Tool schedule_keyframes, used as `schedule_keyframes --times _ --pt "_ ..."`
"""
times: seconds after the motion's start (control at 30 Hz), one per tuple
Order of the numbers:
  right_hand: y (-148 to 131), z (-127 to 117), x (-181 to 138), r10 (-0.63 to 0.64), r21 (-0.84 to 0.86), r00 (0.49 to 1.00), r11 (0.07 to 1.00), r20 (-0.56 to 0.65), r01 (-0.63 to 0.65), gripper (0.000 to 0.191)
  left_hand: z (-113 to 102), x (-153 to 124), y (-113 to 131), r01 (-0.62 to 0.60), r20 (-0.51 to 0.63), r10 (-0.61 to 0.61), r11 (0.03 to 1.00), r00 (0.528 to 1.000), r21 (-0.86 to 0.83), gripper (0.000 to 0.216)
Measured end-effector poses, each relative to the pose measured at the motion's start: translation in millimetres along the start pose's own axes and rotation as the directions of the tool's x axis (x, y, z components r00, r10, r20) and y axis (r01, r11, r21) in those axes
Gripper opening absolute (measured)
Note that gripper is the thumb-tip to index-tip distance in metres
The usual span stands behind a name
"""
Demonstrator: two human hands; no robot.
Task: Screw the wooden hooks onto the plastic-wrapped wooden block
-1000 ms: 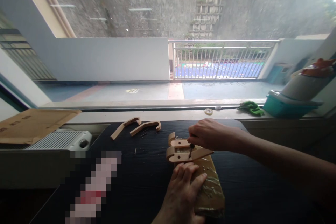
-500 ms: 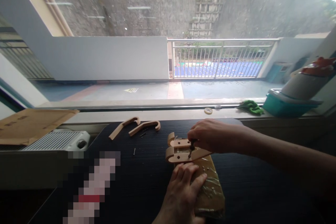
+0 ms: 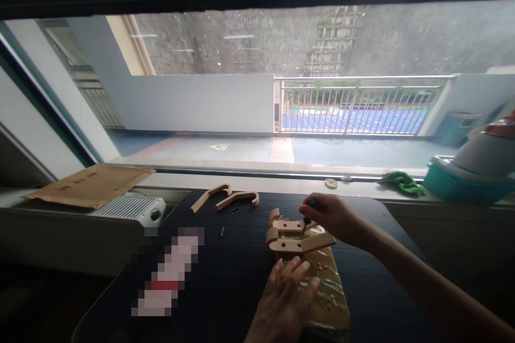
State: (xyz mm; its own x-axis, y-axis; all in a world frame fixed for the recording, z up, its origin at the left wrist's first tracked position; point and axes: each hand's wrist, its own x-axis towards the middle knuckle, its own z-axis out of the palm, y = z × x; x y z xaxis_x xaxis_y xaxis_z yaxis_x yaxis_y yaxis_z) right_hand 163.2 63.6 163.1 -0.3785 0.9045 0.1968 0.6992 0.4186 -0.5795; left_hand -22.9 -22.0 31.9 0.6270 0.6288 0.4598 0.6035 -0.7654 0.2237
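Note:
A dark-handled screwdriver (image 3: 316,203) is in my right hand (image 3: 338,220), its shaft pointing down. The tip is between two curved wooden hooks, a near hook (image 3: 293,245) and a far hook (image 3: 290,225); whether it touches anything I cannot tell. Each hook shows two dark holes. Both lie across a brown block wrapped in clear plastic (image 3: 330,289). My left hand (image 3: 284,297) rests on the block just in front of the near hook, fingers spread and fairly flat.
On the dark table (image 3: 237,289) are two more wooden hooks (image 3: 212,196) (image 3: 238,200) and several thin screws (image 3: 222,231). A pixelated patch covers the table's left. A cardboard piece (image 3: 88,185), tape roll (image 3: 331,183), green cloth (image 3: 402,182) and teal box (image 3: 462,182) line the window side.
My right hand has lifted the screwdriver from a hole in the near hook. My left fingers have straightened a little. The whole view has shifted with my head.

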Motion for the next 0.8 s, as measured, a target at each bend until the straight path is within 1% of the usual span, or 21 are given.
schedule_keyframes --times 0.07,0.1,0.13,0.17,0.2,0.23,0.27,0.3,0.33,0.37,0.4,0.47,0.57,0.67,0.8 --pt "6 -16 -19 -0.019 -0.089 0.99 0.996 -0.14 0.007 0.035 -2 -12 -1 0.117 -0.121 -0.127 0.99 0.985 -0.084 0.05" --pt "11 -22 -30 -0.035 -0.099 0.985 0.995 -0.167 0.019 0.033 -3 -16 -2 0.202 -0.167 -0.225 0.969 0.96 -0.144 0.046" --pt "17 -27 -39 -0.038 -0.087 0.979 0.996 -0.201 0.021 0.031 -5 -18 -3 0.293 -0.188 -0.331 0.934 0.924 -0.207 0.044" --pt "24 -29 -48 -0.018 -0.073 0.978 0.997 -0.206 0.003 0.028 -6 -18 -3 0.383 -0.186 -0.437 0.885 0.88 -0.266 0.043" --pt "32 -28 -55 0.026 -0.059 0.975 0.997 -0.219 -0.04 0.026 -6 -16 -4 0.463 -0.159 -0.528 0.828 0.834 -0.317 0.044" --pt "40 -24 -60 0.082 -0.042 0.972 0.995 -0.221 -0.094 0.026 -6 -12 -5 0.527 -0.11 -0.596 0.77 0.796 -0.36 0.048" --pt "46 -17 -63 0.139 -0.017 0.966 0.989 -0.218 -0.146 0.027 -5 -8 -6 0.568 -0.059 -0.637 0.721 0.768 -0.397 0.053" --pt "51 -9 -65 0.195 0.015 0.959 0.98 -0.205 -0.197 0.029 -4 -3 -7 0.59 -0.006 -0.655 0.685 0.756 -0.427 0.059" --pt "55 0 -66 0.243 0.055 0.953 0.97 -0.179 -0.237 0.033 -3 2 -8 0.596 0.029 -0.658 0.661 0.752 -0.455 0.061" --pt "56 8 -66 0.265 0.102 0.953 0.962 -0.148 -0.252 0.038 -2 6 -8 0.593 0.052 -0.654 0.647 0.755 -0.479 0.061" --pt "57 17 -65 0.254 0.159 0.959 0.959 -0.125 -0.233 0.041 -1 9 -9 0.588 0.068 -0.647 0.638 0.759 -0.497 0.059" --pt "55 30 -64 0.217 0.244 0.969 0.952 -0.12 -0.183 0.042 0 11 -10 0.58 0.088 -0.634 0.632 0.769 -0.514 0.055" --pt "58 45 -63 0.191 0.304 0.968 0.943 -0.16 -0.135 0.036 -2 10 -10 0.582 0.111 -0.629 0.62 0.77 -0.526 0.052" --pt "68 53 -63 0.199 0.323 0.956 0.938 -0.215 -0.123 0.032 -1 8 -11 0.591 0.115 -0.648 0.589 0.753 -0.551 0.048" --pt "75 55 -61 0.207 0.335 0.955 0.934 -0.213 -0.128 0.031 1 9 -12 0.587 0.123 -0.651 0.568 0.749 -0.577 0.047"
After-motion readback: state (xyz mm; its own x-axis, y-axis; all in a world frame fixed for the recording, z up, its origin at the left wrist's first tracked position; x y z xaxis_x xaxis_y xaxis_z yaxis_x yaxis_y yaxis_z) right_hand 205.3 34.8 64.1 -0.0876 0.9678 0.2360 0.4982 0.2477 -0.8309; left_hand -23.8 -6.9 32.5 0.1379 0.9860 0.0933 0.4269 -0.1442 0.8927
